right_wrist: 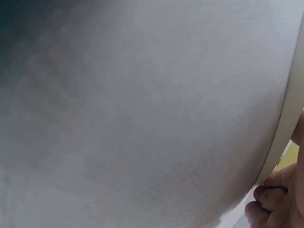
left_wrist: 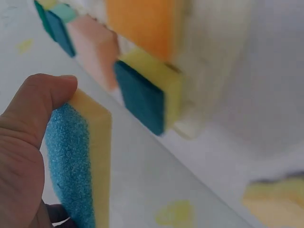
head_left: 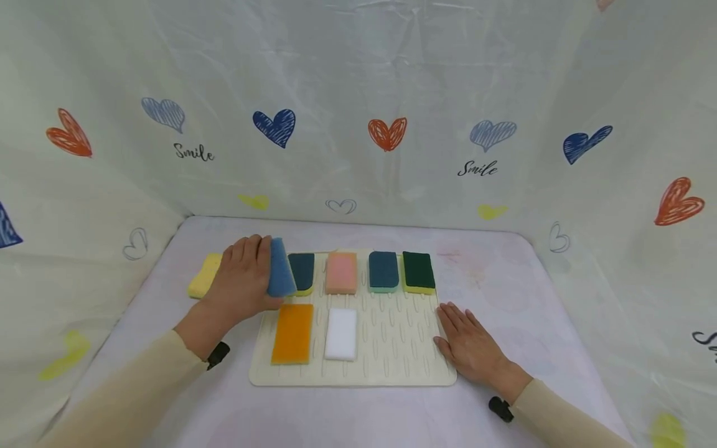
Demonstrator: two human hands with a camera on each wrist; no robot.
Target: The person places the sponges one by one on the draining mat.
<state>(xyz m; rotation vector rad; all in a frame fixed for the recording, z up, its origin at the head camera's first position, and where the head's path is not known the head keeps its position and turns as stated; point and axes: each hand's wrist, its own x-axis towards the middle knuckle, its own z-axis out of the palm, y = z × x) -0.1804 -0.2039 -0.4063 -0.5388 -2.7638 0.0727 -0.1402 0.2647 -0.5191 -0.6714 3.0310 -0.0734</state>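
Note:
Pinched between the thumb and fingers of my left hand [head_left: 242, 274] is a sponge [head_left: 281, 270] with a rough blue face and a pale yellow body [left_wrist: 100, 156]. It is held upright over the back left part of a cream ribbed mat [head_left: 392, 348]. Just right of it in the head view lies a yellow sponge with a dark teal face [head_left: 302, 270]. My right hand [head_left: 470, 345] rests with straight fingers at the mat's right edge, palm down. Partly behind my left hand, a yellow sponge [head_left: 204, 277] lies on the table, left of the mat.
Along the mat's back row sit a pink sponge [head_left: 342, 272], a teal-faced sponge [head_left: 383, 270] and a dark green-faced one [head_left: 419, 270]. Nearer the front lie an orange sponge [head_left: 292, 334] and a white sponge [head_left: 340, 334]. A curtain with printed hearts [head_left: 336, 74] hangs behind the table.

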